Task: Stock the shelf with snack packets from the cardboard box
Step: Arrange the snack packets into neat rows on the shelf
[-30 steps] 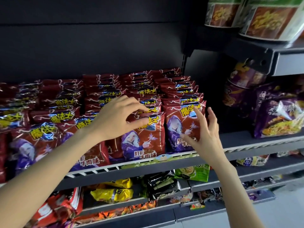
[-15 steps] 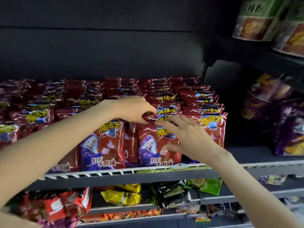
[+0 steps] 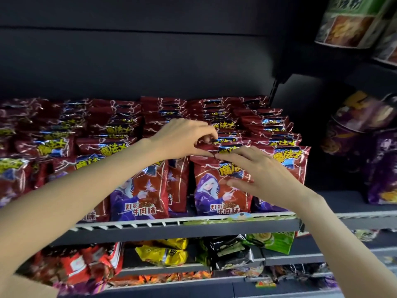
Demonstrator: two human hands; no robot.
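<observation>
Now we pinch the front red packet's (image 3: 222,190) top seam with our left hand (image 3: 182,138); our right hand (image 3: 255,173), fingers straight, presses its face. It stands on the shelf (image 3: 193,227). Likely light, crinkly, slippery, best held by its sealed edges.
</observation>
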